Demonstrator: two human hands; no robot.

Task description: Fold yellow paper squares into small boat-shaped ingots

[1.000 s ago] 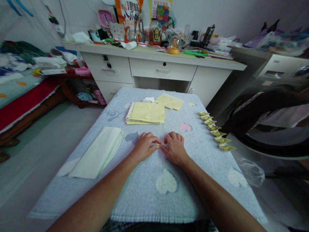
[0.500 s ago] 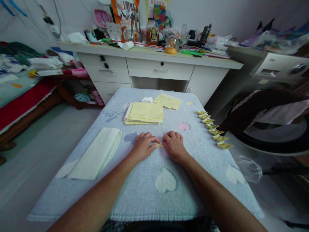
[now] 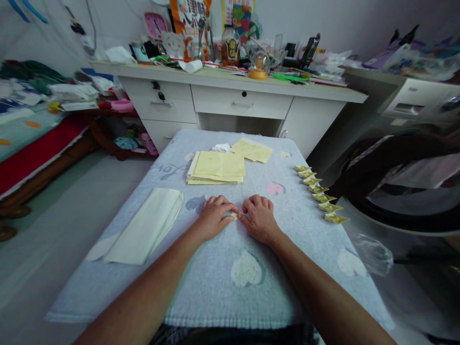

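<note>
A small piece of folded yellow paper (image 3: 234, 216) lies on the cloth-covered table between my hands, mostly hidden by fingers. My left hand (image 3: 216, 216) pinches its left part between thumb and forefinger. From the other side, my right hand (image 3: 259, 218) has its thumb and curled fingers at the paper's right end. Beyond them sits a stack of yellow paper sheets (image 3: 218, 166), with more loose yellow sheets (image 3: 253, 149) behind it. Along the right edge stands a row of several folded yellow paper boats (image 3: 319, 197).
A folded pale cloth or paper bundle (image 3: 145, 227) lies on the left of the table (image 3: 201, 297). A crumpled white tissue (image 3: 220, 148) is behind the stack. A cluttered white desk (image 3: 240, 103) stands beyond, and a washing machine (image 3: 413, 103) is at the right.
My right hand's fingertips have shifted slightly along the small paper, and less of it shows now. The whole view has turned a little to the left.
</note>
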